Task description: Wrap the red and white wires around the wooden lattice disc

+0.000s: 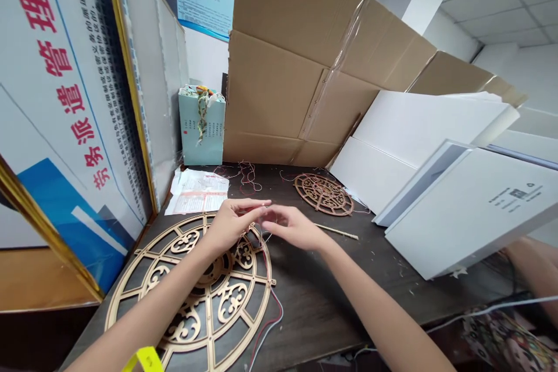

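My left hand point(239, 218) and my right hand point(297, 226) meet above the far right rim of a large round wooden lattice panel point(231, 302). Both have thumb and fingers pinched close together at the fingertips. A thin red-and-white wire point(279, 309) runs along the panel's right edge and up to the pinched fingers; its end is hidden between them. Scrollwork pieces and a ring-shaped hub fill the panel, which lies flat on the dark table point(322, 302). My left forearm covers part of it.
A smaller round wooden panel point(325, 194) lies at the back right, near a thin stick point(337, 231). Loose thread point(248, 174) and a printed sheet point(198, 192) lie behind. A light-blue bag point(203, 128), cardboard point(279, 87) and white boxes point(471, 209) border the table. Another person's arm point(534, 267) shows at right.
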### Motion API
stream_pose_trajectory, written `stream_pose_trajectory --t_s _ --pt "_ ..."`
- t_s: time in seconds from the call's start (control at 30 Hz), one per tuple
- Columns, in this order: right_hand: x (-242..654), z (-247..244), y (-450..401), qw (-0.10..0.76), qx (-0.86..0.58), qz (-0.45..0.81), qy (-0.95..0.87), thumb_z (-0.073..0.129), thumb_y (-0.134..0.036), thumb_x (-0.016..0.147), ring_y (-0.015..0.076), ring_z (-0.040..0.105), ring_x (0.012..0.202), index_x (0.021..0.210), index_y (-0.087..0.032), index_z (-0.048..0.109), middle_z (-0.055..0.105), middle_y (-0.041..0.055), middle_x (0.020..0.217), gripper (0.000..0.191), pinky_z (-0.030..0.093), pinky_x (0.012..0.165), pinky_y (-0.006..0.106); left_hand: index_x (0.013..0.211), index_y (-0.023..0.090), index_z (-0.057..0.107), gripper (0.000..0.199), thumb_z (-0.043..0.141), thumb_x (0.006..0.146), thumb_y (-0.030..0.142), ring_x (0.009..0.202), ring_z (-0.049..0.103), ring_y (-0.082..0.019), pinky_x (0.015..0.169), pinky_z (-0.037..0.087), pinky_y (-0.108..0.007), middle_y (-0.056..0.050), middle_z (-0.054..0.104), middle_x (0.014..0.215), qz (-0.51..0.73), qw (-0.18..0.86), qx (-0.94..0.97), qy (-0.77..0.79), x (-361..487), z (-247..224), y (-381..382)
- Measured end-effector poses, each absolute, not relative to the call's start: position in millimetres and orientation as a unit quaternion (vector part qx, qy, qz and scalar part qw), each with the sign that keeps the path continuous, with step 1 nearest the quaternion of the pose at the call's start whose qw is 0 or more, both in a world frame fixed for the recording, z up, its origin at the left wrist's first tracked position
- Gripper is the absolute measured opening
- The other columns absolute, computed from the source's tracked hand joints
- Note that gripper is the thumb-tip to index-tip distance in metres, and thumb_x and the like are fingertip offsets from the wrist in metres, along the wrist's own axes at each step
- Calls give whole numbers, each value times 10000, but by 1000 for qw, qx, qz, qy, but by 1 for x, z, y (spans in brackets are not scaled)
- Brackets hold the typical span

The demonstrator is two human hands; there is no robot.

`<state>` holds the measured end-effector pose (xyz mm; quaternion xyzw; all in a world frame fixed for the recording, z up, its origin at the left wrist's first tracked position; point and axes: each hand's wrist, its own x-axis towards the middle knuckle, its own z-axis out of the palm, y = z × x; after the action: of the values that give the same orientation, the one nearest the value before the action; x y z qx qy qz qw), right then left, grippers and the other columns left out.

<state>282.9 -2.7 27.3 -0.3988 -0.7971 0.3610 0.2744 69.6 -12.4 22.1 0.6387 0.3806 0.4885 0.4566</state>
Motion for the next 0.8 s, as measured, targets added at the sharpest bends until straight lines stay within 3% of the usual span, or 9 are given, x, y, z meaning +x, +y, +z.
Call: stream_pose_trajectory --t_s 0.13,0.23,0.33,0.4,0.47,0.57,0.63,0.67,0.8 --pt "282 39 -3 336 -387 412 -753 548 -629 991 136 608 585 741 -150 629 613 17 596 545 488 646 267 1048 129 784 473 740 825 544 527 485 -114 532 389 -244 15 570 575 496 395 629 450 66 22 -8" --pt "308 62 -5 418 -394 424 -700 642 -645 932 113 553 508 686 -183 483 510 -28 530 547 454 564 244 1007 156 784 446 776 791 546 526 469 -114 555 369 -253 34 533 553 462 360 665 463 64 25 -8" --pt "333 91 -15 479 -398 435 -651 695 -686 869 57 282 380 728 -209 420 330 -91 525 568 273 385 206 890 176 774 328 732 833 496 599 559 -144 586 400 -268 -10 656 655 398 358 718 445 66 28 -10" --pt "346 109 -24 514 -400 429 -626 725 -703 832 38 165 398 736 -211 410 269 -96 575 591 154 362 194 791 178 741 276 705 849 446 607 582 -161 592 418 -284 -20 676 661 358 358 747 432 71 31 -14" --pt "359 128 -33 547 -401 411 -609 755 -700 803 38 160 421 739 -212 410 261 -87 605 601 125 375 197 757 184 718 260 689 857 422 635 614 -183 634 457 -310 -24 689 673 335 349 763 428 77 36 -20" --pt "385 154 -39 605 -431 302 -597 736 -699 802 59 174 446 764 -225 414 270 -77 621 574 140 395 225 1049 205 738 319 659 899 475 991 691 -238 907 514 -373 -57 762 1064 349 325 766 431 83 52 -37" --pt "407 165 -35 623 -463 216 -592 659 -697 852 77 171 451 779 -239 391 263 -76 623 536 150 410 248 1440 252 550 579 617 941 538 1359 536 -246 1147 398 -416 -62 592 1477 377 296 759 442 82 61 -53" --pt "418 166 -32 622 -484 172 -591 609 -689 887 87 178 447 780 -245 383 252 -77 609 509 158 418 257 1522 283 454 631 581 968 559 1445 454 -233 1200 346 -424 -48 503 1570 381 279 758 449 80 63 -63" --pt "454 137 -17 521 -573 69 -629 704 -545 854 123 307 471 675 -213 514 366 -36 512 422 233 495 290 1361 369 557 335 522 1038 451 1304 570 -189 1112 432 -366 22 628 1392 369 181 790 456 49 47 -116"
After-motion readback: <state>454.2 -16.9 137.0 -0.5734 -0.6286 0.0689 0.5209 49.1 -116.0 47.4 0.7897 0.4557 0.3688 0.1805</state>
